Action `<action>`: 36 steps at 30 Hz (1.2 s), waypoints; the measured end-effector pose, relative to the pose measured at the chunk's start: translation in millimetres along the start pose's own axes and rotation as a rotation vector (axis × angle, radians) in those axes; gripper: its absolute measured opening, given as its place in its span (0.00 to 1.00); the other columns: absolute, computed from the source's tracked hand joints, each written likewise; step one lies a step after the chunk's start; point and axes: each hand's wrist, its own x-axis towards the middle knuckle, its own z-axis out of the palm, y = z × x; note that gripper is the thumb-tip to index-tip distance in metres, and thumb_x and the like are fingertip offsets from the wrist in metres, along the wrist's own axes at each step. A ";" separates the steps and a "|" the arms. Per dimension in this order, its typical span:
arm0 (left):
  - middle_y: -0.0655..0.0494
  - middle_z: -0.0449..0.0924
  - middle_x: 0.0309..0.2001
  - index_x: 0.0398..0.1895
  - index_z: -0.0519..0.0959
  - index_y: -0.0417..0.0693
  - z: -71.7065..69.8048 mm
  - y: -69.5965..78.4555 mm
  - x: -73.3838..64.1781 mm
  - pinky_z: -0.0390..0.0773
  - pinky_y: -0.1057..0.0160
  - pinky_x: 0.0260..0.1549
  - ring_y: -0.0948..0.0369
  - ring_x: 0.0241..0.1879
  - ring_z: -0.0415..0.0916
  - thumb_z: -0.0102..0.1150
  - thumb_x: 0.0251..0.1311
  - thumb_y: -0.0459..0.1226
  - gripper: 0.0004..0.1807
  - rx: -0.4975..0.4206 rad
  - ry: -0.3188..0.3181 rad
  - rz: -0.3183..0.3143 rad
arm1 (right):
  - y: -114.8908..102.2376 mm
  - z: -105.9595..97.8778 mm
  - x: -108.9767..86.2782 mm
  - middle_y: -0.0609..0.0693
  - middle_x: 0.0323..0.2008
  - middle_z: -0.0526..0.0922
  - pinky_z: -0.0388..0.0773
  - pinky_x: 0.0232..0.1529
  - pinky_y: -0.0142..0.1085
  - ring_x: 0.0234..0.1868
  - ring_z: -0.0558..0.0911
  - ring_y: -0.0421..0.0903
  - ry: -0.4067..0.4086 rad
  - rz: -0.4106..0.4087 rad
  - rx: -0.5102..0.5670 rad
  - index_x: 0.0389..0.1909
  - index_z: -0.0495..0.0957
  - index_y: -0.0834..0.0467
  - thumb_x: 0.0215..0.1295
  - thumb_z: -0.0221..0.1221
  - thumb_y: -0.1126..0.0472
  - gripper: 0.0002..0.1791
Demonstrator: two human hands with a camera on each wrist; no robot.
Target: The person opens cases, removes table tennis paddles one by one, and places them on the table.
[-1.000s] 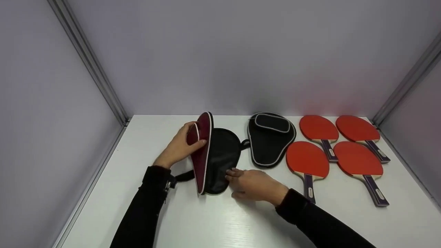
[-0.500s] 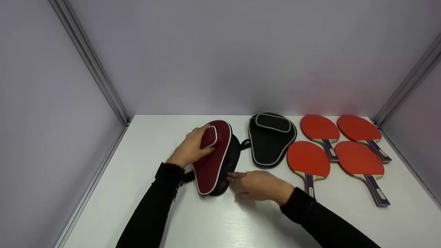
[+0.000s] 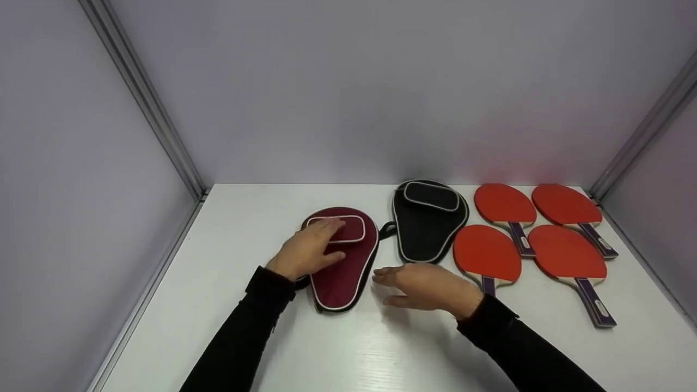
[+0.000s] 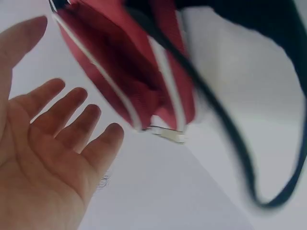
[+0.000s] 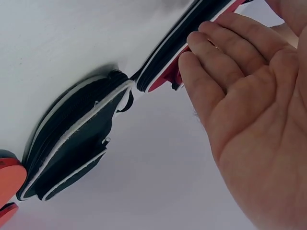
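A dark red paddle case with white piping lies flat on the white table, its small front pocket facing up. My left hand is over its left side, fingers loosely straight across the pocket. In the left wrist view that hand is spread beside the red case, with a zipper pull and a dark strap showing. My right hand hovers just right of the case's narrow end, fingers extended and holding nothing. In the right wrist view its palm shows, fingertips overlapping the red case's edge.
A black paddle case with white piping lies right of the red one, a small black loop between them. Several red table tennis paddles with dark handles lie farther right. Grey walls border the table at the back and sides.
The red case's front cover, earlier lifted by my left hand off its black inside, has come down flat. My right hand has drawn slightly right, away from the case's edge.
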 end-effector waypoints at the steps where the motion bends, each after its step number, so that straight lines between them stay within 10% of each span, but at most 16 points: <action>1: 0.39 0.70 0.90 0.92 0.68 0.42 0.1 4.7 -3.2 0.69 0.39 0.92 0.42 0.92 0.67 0.72 0.83 0.48 0.43 0.019 -0.018 0.018 | 0.8 -0.4 -0.9 0.54 0.76 0.90 0.94 0.69 0.51 0.70 0.94 0.55 0.012 0.007 0.000 0.78 0.86 0.59 0.85 0.70 0.53 0.27; 14: 0.46 0.68 0.92 0.92 0.70 0.46 12.5 36.2 -57.1 0.71 0.45 0.91 0.48 0.92 0.69 0.84 0.68 0.53 0.54 0.138 -0.291 0.073 | 11.3 0.9 -9.7 0.57 0.74 0.91 0.94 0.67 0.55 0.72 0.93 0.56 0.203 0.146 -0.023 0.79 0.85 0.58 0.83 0.73 0.50 0.30; 36: 0.30 0.74 0.86 0.84 0.74 0.28 20.4 -27.2 -38.0 0.75 0.37 0.88 0.36 0.87 0.74 0.71 0.75 0.35 0.38 0.126 -0.072 0.066 | 33.5 0.4 -27.6 0.61 0.79 0.87 0.91 0.72 0.60 0.76 0.89 0.61 0.247 0.362 0.066 0.83 0.81 0.57 0.83 0.73 0.50 0.33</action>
